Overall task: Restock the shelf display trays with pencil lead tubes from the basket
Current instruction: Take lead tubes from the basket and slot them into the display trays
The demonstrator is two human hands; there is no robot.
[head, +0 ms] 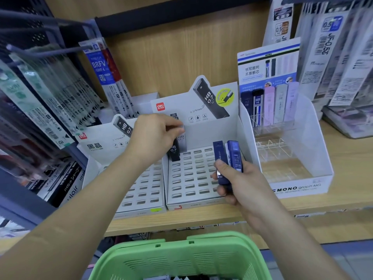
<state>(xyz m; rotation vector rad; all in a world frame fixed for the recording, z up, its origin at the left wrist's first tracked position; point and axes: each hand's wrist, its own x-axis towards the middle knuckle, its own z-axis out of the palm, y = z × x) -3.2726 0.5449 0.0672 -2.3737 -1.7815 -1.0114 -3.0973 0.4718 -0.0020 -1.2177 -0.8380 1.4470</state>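
Head view. Far left: rows of refill packs [50,93] hang on pegs, tilted, labels blurred.

Next, on the wooden shelf [347,158]: a white slotted tray [141,190] with an "HB 0.7" backing card. Its visible slots hold nothing.

Left hand [155,136] reaches over that tray to the back-left corner of the middle tray [193,178]. Fingers and thumb are curled and pinch the top of a pale grey tube [181,139] marked HB 0.7. The tube stands upright over the back row; I cannot tell whether its foot is seated in a slot.

Just beside it, touching or nearly so, a black tube [174,153], also HB 0.7, stands upright in the same corner.

The rest of the middle tray's grid shows bare slots.

Bottom centre, below the shelf edge: a green basket [181,257]. A few tube ends show at its bottom; colours are hard to read.

Right hand [242,184] hovers over the right front of the middle tray, gripping a small bunch of blue tubes [221,158], held upright, thumb across their lower half. Exact count is unclear.

Right of that: a white "MONO graph MG" display box [302,187] with clear dividers, and a few tubes standing at the back.

Far right: more hanging packs [331,47].
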